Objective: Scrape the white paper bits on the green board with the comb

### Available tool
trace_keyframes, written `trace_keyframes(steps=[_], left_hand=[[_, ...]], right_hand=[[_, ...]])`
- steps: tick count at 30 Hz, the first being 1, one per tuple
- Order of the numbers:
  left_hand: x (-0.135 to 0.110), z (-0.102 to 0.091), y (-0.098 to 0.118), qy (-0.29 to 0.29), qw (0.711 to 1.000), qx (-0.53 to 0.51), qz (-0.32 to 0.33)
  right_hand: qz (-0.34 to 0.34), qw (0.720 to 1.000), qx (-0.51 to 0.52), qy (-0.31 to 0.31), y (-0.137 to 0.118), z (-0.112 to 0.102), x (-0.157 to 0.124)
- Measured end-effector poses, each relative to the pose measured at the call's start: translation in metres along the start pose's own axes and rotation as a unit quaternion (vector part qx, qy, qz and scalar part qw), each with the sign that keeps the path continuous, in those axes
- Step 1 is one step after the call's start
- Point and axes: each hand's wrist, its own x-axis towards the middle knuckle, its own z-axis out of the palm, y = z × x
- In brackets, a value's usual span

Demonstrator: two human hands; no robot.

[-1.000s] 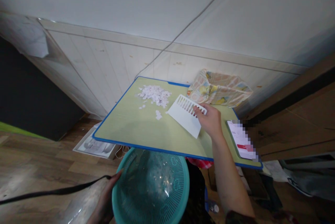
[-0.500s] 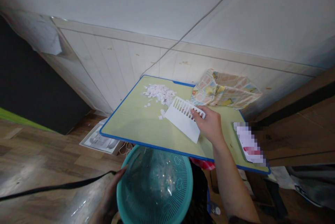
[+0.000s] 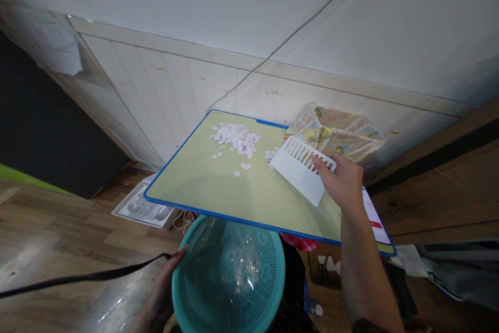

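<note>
My right hand grips a flat white plastic piece with a row of slots along its top, tilted over the right part of the table. Small white paper scraps lie beside its left edge. A larger heap of paper scraps is spread at the back left of the table, with a few loose bits in front. My left hand holds the rim of a teal plastic basket below the table's front edge; most of its fingers are hidden. Clear, shiny plastic lines the basket.
The yellow-green table has a blue edge and stands against a white panelled wall. At its back right sits a patterned fabric bin. A phone lies at the right edge. On the floor, an open white box is at left.
My right hand has moved the white slotted piece to the right, away from the large heap. A small cluster of scraps now shows apart from that heap. My left hand stays at the basket.
</note>
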Motion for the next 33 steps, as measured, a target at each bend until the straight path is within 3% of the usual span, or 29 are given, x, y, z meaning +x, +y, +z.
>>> trace_keyframes(steps=[6, 10, 21, 24, 30, 33], left_hand=[[-0.001, 0.002, 0.001, -0.005, 1.000, -0.011, -0.011], [-0.005, 0.010, 0.004, 0.017, 0.999, -0.030, -0.020], [0.002, -0.005, -0.005, -0.002, 1.000, 0.000, 0.002], [0.004, -0.007, -0.006, -0.006, 1.000, 0.013, 0.007], [0.006, -0.006, -0.004, -0.003, 1.000, -0.011, 0.010], [0.002, -0.001, -0.003, -0.001, 1.000, -0.004, 0.003]], right_hand=[[0.013, 0.995, 0.097, -0.030, -0.019, 0.028, -0.005], [-0.014, 0.994, 0.094, -0.058, -0.028, 0.041, -0.007], [-0.033, 0.999, -0.043, -0.009, -0.002, 0.002, 0.005], [-0.026, 0.999, -0.040, 0.021, 0.000, 0.002, 0.004], [-0.042, 0.998, -0.040, -0.018, -0.007, 0.008, 0.000], [-0.029, 0.998, -0.061, 0.005, -0.009, 0.007, 0.002]])
